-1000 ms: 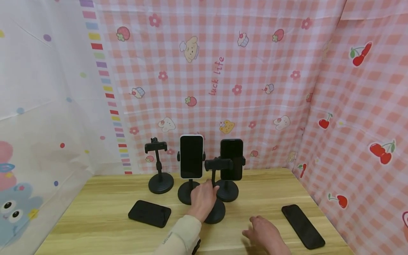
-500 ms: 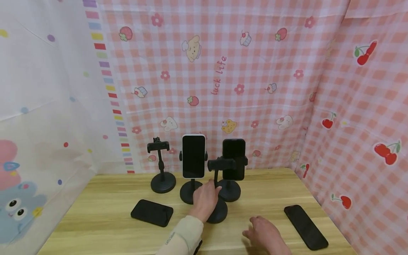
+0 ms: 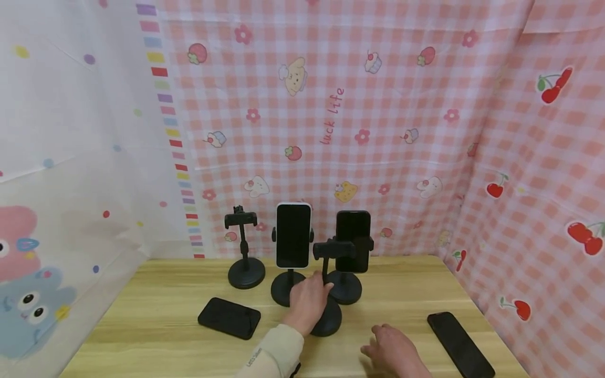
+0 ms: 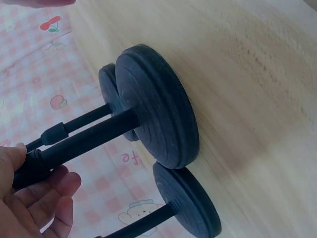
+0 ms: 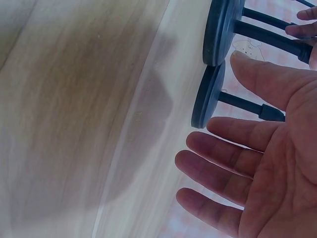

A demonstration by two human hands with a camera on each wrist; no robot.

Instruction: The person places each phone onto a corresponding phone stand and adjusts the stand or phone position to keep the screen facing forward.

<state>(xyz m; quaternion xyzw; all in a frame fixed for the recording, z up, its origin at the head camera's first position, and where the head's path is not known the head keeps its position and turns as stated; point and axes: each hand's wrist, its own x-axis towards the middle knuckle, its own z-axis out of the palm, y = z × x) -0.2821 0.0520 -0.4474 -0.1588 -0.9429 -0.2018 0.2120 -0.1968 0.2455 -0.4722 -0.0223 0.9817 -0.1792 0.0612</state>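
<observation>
Phone stand (image 4: 130,121), black, round-based, at the front of the group on the wooden table (image 3: 373,294); upright, cradle (image 3: 334,249) bare and overlapping, in the head view, the black phone (image 3: 354,226) clamped in the rear right stand (image 3: 348,289). Left hand (image 3: 308,302) grips the front stem at its thicker collar, fingers curled round. Base looks seated on wood; full contact cannot be told. Right hand (image 3: 393,347) holds nothing, fingers spread, between that stand and the right-hand flat phone (image 3: 460,346). White-framed phone (image 3: 293,236) sits upright in the rear middle stand (image 3: 282,289), just behind the left hand. Far left stand (image 3: 246,273) has no phone; left-hand flat phone (image 3: 229,317) lies near it.

Handling, by judgement: hold by the stem, not the cradle, and keep the base level. Bases stand close, so any shift wants clearance from the two behind. Free hand best used to steady the base, away from the loaded stands
</observation>
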